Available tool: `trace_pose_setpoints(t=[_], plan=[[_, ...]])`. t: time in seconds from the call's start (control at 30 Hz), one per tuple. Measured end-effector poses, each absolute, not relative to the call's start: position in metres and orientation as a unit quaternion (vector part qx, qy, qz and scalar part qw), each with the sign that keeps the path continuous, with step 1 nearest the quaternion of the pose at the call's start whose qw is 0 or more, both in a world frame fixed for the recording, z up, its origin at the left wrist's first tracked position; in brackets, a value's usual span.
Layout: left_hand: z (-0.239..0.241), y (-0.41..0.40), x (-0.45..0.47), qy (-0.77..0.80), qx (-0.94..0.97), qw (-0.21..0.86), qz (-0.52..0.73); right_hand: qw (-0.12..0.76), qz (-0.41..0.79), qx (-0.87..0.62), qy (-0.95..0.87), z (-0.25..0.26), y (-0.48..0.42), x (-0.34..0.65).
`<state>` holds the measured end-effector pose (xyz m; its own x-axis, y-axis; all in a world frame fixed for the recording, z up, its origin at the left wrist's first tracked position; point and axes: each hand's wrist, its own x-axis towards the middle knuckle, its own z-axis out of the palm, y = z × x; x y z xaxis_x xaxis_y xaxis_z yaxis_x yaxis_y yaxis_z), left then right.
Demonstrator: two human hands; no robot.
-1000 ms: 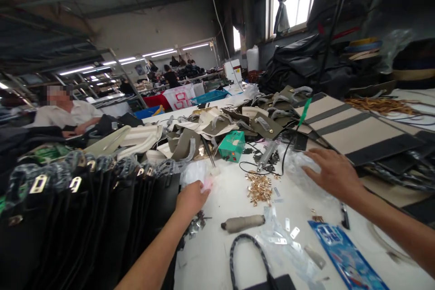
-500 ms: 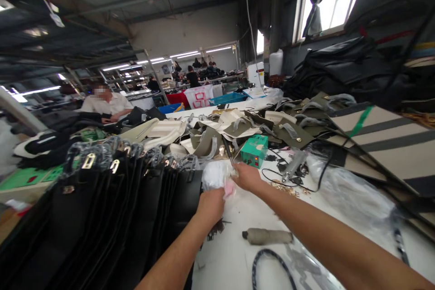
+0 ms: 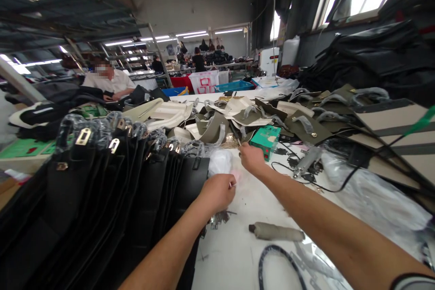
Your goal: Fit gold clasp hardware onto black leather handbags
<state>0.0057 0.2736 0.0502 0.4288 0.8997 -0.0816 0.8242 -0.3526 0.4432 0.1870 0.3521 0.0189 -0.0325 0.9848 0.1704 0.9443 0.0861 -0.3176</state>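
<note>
My left hand (image 3: 219, 192) is closed in a pinch above the white table (image 3: 244, 253), with a small whitish bit showing at its fingertips that I cannot make out. Farther forward, my right hand (image 3: 252, 158) is wrapped round a thin dark tool (image 3: 237, 137) that points up and away; its kind is unclear. Just beyond the left hand lies a white plastic bundle (image 3: 220, 161), beside a faint pink patch (image 3: 237, 174). A green box (image 3: 265, 141) with a red switch stands right behind the right hand.
Black bag panels (image 3: 112, 208) with gold fittings stand upright on the left. Olive and cream bag flaps (image 3: 210, 127) are heaped across the back. Nearer lie a thread cone (image 3: 278, 231), a black strap loop (image 3: 261, 265) and clear plastic (image 3: 370, 195). A co-worker (image 3: 108, 81) sits far left.
My left hand has drawn back slightly, nearer to me, from the white bundle and pink patch. The right hand still grips the thin tool, now closer to the green box. The view has tilted down.
</note>
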Motion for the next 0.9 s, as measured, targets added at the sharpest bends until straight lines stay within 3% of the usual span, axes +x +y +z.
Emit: trace_pose_setpoints(t=[0.17, 0.3, 0.43, 0.67, 0.73, 0.9], plan=[[0.060, 0.280, 0.001, 0.529, 0.754, 0.321, 0.223, 0.282, 0.092, -0.603, -0.740, 0.034, 0.308, 0.194], [0.059, 0.276, 0.011, 0.527, 0.677, 0.392, 0.333, 0.309, 0.152, -0.528, -0.776, 0.034, 0.259, 0.192], [0.067, 0.264, 0.021, 0.515, 0.637, 0.412, 0.398, 0.363, 0.160, -0.544, -0.739, 0.030, 0.238, 0.188], [0.082, 0.251, 0.043, 0.465, 0.615, 0.498, 0.397, 0.311, 0.193, -0.591, -0.719, 0.028, 0.261, 0.179], [0.082, 0.260, 0.043, 0.472, 0.632, 0.486, 0.376, 0.292, 0.180, -0.624, -0.702, 0.027, 0.265, 0.182], [0.068, 0.293, 0.026, 0.602, 0.654, 0.328, 0.320, 0.233, 0.197, -0.634, -0.711, 0.023, 0.267, 0.190]])
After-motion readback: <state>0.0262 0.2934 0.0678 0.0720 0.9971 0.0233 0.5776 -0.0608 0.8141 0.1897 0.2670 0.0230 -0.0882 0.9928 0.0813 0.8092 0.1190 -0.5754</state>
